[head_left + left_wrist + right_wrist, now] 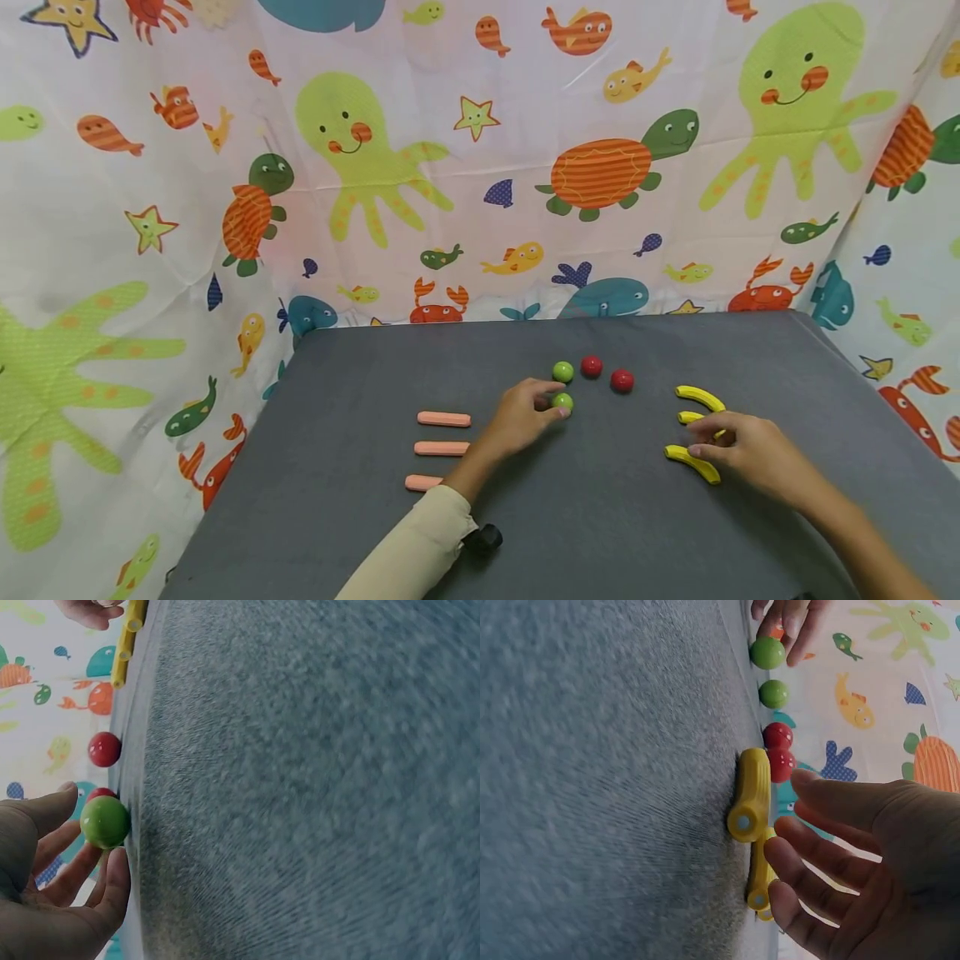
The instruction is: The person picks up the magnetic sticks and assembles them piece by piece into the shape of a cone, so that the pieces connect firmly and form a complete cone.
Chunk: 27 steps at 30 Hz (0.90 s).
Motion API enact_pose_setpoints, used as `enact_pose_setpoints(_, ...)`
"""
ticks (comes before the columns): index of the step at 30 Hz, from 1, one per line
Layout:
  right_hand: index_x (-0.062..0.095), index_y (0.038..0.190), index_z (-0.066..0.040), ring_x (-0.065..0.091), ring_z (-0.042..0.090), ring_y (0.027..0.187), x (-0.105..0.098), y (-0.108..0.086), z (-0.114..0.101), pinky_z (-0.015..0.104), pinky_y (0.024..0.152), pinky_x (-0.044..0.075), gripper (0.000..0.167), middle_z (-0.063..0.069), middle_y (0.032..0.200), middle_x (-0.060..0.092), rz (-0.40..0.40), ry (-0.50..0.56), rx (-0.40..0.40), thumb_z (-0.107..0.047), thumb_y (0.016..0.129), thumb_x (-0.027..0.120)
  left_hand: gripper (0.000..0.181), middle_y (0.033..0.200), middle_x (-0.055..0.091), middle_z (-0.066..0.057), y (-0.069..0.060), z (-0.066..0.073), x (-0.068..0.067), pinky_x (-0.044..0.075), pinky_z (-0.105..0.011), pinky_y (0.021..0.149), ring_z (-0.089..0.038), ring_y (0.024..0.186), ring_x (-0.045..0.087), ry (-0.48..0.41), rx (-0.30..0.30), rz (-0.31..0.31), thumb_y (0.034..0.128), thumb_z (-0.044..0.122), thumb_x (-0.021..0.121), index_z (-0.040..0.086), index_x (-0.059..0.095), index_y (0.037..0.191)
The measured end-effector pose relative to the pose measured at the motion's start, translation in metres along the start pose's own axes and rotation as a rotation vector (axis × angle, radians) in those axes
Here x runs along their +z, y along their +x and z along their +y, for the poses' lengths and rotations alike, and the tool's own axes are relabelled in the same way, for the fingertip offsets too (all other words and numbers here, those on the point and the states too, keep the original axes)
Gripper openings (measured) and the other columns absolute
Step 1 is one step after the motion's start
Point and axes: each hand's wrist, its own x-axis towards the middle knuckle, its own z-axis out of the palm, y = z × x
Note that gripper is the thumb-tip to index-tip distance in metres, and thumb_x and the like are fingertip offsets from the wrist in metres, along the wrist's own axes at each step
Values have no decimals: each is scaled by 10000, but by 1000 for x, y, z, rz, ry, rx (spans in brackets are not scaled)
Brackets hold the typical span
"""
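Observation:
My left hand (521, 417) is beside the nearer green ball (562, 403), its thumb and fingers spread around it; in the left wrist view a gap shows between the thumb and the green ball (105, 822). Just beyond lies a second green ball (562, 372), with two red balls, one (591, 367) farther back and one (622, 381) to the right. Over three yellow curved, banana-like pieces hovers my right hand (757, 454), fingers loosely bent and holding nothing. The nearest yellow piece (749, 795) lies beside its fingertips; the middle one (690, 417) is partly hidden by the hand.
Three pink sticks lie in a column left of the left forearm: a far one (444, 419), a middle one (441, 448) and a near one (422, 482) partly covered by the arm. A sea-animal curtain (465, 192) hangs behind the grey table (337, 500).

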Motion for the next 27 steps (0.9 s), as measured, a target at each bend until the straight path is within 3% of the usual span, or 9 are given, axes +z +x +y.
enact_pose_setpoints(9, 780, 1156, -35, 579, 146, 801, 5, 1, 4, 244, 620, 483, 285, -16, 913, 683, -45, -10, 3, -201, 929, 829, 389, 1309, 690, -84, -2, -2, 4, 558, -323, 944, -214, 1128, 682, 7, 7, -14, 976, 198, 797, 90, 733, 1344)
enact_pose_setpoints(18, 779, 1153, -42, 563, 109, 771, 8, 1, 5, 251, 621, 459, 280, -29, 891, 676, -75, -9, 19, -229, 947, 813, 359, 1135, 710, -61, -1, -5, 6, 523, -239, 823, -107, 956, 657, 32, -17, -37, 947, 186, 826, 79, 757, 1282)
enact_pose_setpoints(27, 791, 1106, -47, 559, 69, 770, 8, 0, 6, 249, 635, 463, 227, -44, 892, 693, -63, -42, -19, -211, 949, 801, 385, 1259, 718, -64, -1, -5, 5, 541, -251, 852, -99, 980, 669, -4, -10, -28, 966, 169, 804, 75, 728, 1331)
